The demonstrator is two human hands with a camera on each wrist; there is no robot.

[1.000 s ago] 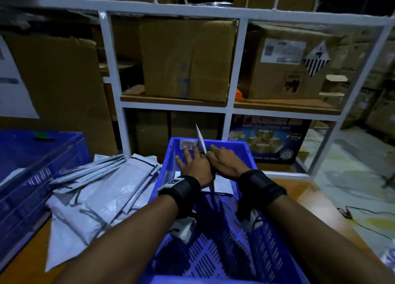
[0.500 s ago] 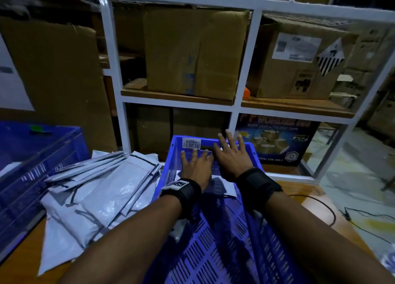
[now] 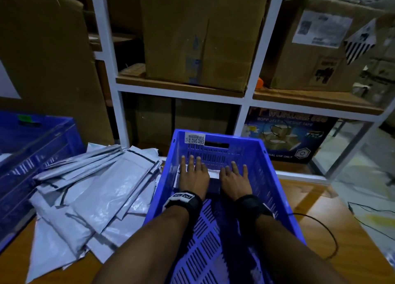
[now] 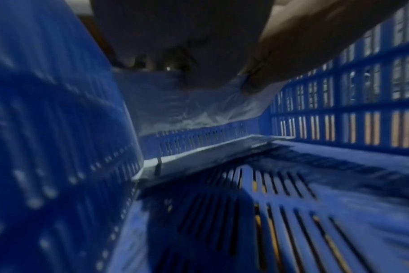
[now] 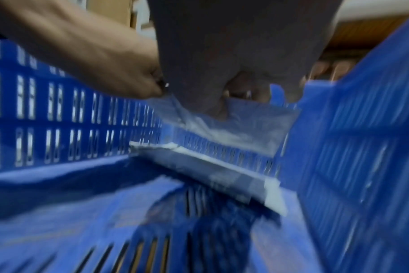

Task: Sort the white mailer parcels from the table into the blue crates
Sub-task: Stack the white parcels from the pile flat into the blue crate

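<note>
Both hands reach into the blue crate point(image 3: 268, 159) in front of me. My left hand point(image 3: 193, 172) and right hand point(image 3: 234, 176) lie side by side with straight fingers, pressing a white mailer point(image 3: 213, 173) toward the crate's far wall. From the left wrist, this mailer point(image 4: 199, 103) hangs under the palm, with another mailer point(image 4: 210, 153) below it on the crate floor. The right wrist view, blurred, shows the same pressed mailer point(image 5: 236, 125) and lower mailer point(image 5: 210, 166). A pile of white mailers point(image 3: 96, 187) lies on the table left of the crate.
A second blue crate point(image 3: 32, 155) stands at the far left, beside the pile. A white shelf rack point(image 3: 119, 112) with cardboard boxes point(image 3: 198, 37) rises right behind the table. A black cable point(image 3: 327, 230) loops over the wooden table point(image 3: 310, 208) at the right.
A second ago my hands held a mailer upright on its edge between them. Now they are apart and flat, and the mailer is down by the crate's far wall.
</note>
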